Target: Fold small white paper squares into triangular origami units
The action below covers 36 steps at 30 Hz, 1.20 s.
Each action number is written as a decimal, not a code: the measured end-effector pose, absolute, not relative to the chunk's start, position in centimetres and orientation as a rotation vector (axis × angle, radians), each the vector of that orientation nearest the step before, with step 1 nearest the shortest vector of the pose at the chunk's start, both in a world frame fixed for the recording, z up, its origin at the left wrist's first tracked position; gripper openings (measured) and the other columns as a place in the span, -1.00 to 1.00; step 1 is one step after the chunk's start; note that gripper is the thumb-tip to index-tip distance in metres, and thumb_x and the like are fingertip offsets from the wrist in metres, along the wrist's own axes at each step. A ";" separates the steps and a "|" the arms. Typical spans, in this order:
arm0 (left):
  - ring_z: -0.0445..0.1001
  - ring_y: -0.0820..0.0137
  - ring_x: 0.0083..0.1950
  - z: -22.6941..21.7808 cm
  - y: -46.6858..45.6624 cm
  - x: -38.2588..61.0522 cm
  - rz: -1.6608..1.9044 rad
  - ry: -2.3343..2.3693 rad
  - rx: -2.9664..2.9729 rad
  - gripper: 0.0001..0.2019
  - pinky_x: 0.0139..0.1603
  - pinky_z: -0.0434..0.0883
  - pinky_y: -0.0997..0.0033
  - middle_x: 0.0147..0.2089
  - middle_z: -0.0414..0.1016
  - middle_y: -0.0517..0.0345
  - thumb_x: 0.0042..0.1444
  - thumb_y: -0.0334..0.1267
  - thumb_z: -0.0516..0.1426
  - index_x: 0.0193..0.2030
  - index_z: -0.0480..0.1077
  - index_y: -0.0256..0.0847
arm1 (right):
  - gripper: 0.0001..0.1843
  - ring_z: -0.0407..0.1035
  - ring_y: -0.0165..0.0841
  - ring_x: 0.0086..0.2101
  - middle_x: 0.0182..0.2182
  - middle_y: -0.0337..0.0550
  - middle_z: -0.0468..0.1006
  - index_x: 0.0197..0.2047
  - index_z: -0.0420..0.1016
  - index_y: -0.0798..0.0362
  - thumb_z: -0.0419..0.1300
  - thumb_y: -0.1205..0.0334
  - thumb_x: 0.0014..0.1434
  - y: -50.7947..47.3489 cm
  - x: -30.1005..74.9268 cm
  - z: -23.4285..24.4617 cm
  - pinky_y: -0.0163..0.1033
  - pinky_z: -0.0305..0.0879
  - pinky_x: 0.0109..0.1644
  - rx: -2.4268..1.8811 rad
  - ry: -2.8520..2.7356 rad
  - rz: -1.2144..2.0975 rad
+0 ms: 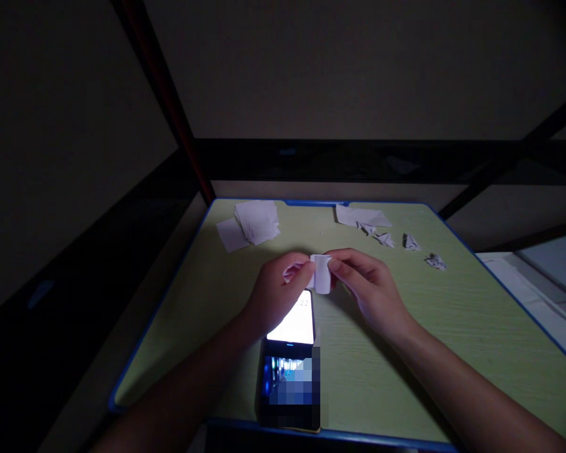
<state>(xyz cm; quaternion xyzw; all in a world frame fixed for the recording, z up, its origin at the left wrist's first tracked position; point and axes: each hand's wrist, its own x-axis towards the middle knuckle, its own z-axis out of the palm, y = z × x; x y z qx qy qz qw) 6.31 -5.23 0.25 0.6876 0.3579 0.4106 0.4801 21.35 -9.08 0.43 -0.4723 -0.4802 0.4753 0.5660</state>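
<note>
A small folded piece of white paper (323,275) is held up between my two hands over the middle of the table. My left hand (283,283) pinches its left edge between thumb and fingers. On the opposite side, my right hand (365,283) grips the paper's upper right edge with the thumb in front. The paper looks bent over into a narrow upright strip with a rounded bottom. Below my left hand lies a phone (290,327) with a bright white screen, partly covered by that hand; its lower part is blurred out.
The light green table (207,308) has a blue rim. A stack of white paper sheets (258,220) lies at the back left. At the back right are a loose sheet (362,216) and several small crumpled or folded paper pieces (410,241). Papers and a grey board (554,264) stand beyond the right edge.
</note>
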 end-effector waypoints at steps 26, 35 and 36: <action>0.44 0.51 -0.43 0.0 -5.2 6.2 1.112 0.908 1.850 -0.95 -0.44 0.37 0.55 -0.43 0.51 0.17 0.05 -0.35 0.13 -0.37 0.40 -0.27 | -0.77 0.34 -0.35 -0.42 -0.48 -0.19 0.50 -0.28 0.58 -0.04 0.18 0.04 0.13 -9.2 22.3 0.5 -0.23 0.24 -0.37 -1.119 -1.238 0.967; 0.39 0.55 -0.47 0.0 -5.6 5.8 1.132 0.923 2.244 -0.94 -0.48 0.31 0.58 -0.46 0.48 0.20 0.08 -0.35 0.13 -0.38 0.40 -0.26 | -0.88 0.35 -0.35 -0.38 -0.38 -0.14 0.50 -0.30 0.53 0.07 0.18 0.28 0.08 -9.6 21.9 1.9 -0.19 0.27 -0.31 -1.259 -1.574 0.566; 0.39 0.54 -0.47 0.1 -5.6 5.8 1.147 0.927 2.265 -0.94 -0.48 0.31 0.58 -0.46 0.48 0.20 0.08 -0.34 0.13 -0.38 0.40 -0.26 | -0.88 0.35 -0.35 -0.38 -0.38 -0.14 0.50 -0.29 0.53 0.07 0.18 0.30 0.08 -9.6 21.9 2.0 -0.20 0.27 -0.31 -1.262 -1.587 0.548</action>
